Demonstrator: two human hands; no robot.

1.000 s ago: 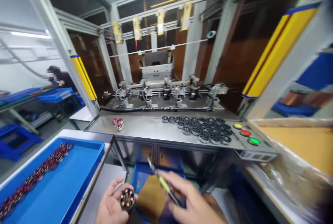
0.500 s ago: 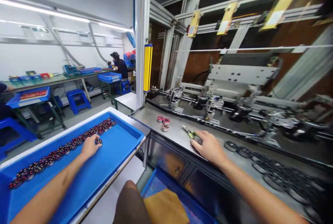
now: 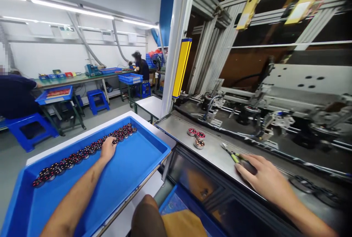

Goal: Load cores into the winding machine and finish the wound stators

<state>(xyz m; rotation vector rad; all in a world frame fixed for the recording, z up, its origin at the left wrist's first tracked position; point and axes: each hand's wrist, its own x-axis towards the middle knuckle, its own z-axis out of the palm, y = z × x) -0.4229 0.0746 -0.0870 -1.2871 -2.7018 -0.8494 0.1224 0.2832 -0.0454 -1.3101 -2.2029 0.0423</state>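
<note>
My left hand (image 3: 108, 149) reaches into the blue tray (image 3: 148, 152), its fingers pinched on a small round motor part (image 3: 114, 141) at the edge of a long row of similar black-and-red motor parts (image 3: 78, 156). On the metal ledge (image 3: 211, 156) to the right, my right hand (image 3: 264, 176) is closed over the dark handles of a pair of pliers (image 3: 233, 156). The pliers' pale jaws point away to the left. Beyond their tip, two red-topped motor parts (image 3: 196, 133) and a copper-coloured one (image 3: 199, 143) sit on the ledge.
Behind the ledge is a machine (image 3: 283, 116) with metal fixtures and a cable along its front. Several black rings (image 3: 313, 189) lie right of my right hand. A yellow guard bar (image 3: 182, 68) stands on the post. Two people sit at a far bench (image 3: 68, 79).
The view has swung left. My left hand has brought the motor part from the bare tray floor up against the row. My right hand stays on the pliers at the ledge.
</note>
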